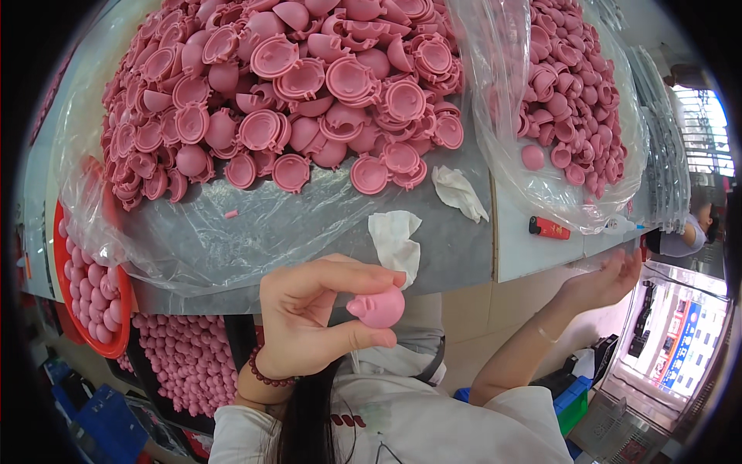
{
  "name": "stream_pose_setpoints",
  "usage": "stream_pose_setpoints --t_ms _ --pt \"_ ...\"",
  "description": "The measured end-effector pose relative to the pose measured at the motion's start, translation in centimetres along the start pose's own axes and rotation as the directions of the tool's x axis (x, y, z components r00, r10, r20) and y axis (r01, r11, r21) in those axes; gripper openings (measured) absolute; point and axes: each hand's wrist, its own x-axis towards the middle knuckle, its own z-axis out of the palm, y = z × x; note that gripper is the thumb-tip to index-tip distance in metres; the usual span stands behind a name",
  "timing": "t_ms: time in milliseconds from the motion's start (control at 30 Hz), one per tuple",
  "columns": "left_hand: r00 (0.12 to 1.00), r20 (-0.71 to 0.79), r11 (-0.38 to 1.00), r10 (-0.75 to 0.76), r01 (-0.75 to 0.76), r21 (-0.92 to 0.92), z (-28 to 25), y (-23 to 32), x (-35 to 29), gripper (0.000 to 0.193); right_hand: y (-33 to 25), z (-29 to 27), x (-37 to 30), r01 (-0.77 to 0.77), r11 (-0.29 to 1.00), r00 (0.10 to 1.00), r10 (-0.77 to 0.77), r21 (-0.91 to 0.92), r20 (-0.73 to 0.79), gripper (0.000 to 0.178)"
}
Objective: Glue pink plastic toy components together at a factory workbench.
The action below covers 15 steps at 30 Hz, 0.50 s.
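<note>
My left hand (300,313) is closed in a pinch, thumb below and index finger above, around a small round pink plastic ball (380,309) with little knobs on its left side. It is held up just in front of the table edge. My right hand (597,288) is out to the right by the table's edge, palm up, its fingers loosely bent and apart with nothing visible in them. A red lighter (549,227) lies on the table close to it. Beyond my left hand is a large heap of pink plastic half shells (301,81) on clear plastic sheeting.
Crumpled white tissues (396,241) lie near the table's front edge. To the right, a clear bag (506,147) holds more pink pieces. A red basin (62,290) of pink balls stands at the left, above a dark crate of pink balls (185,363). Another person (684,236) is at far right.
</note>
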Motion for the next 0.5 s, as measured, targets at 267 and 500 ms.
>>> stream_pose_setpoints --t_ms 267,500 --pt "1.000 -0.012 0.996 -0.026 0.025 -0.086 -0.1 0.2 -0.2 0.046 8.8 -1.5 4.1 -0.262 0.957 0.950 0.278 -0.121 0.142 0.041" --pt "0.994 0.061 0.952 -0.095 0.109 -0.288 -0.8 0.1 0.6 0.049 3.6 -0.2 3.7 -0.344 0.937 0.939 0.342 0.064 0.047 0.032"
